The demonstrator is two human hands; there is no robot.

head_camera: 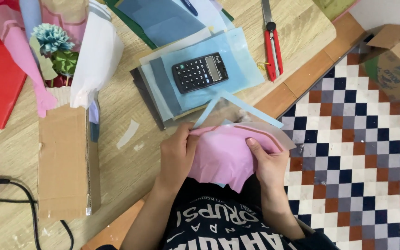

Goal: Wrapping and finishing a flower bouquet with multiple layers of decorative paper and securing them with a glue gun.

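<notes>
A pink paper sheet (221, 159) is held over the near desk (130, 162) edge, pinched at its left by the left hand (178, 155) and at its right by the right hand (267, 162). Just beyond lie blue sheets (200, 88) under a calculator (200, 72); a red cutter (272, 48) lies far right.

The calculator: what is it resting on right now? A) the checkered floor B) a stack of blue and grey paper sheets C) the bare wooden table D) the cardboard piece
B: the black calculator lies on the light blue top sheet of the paper stack, beyond both hands.
</notes>
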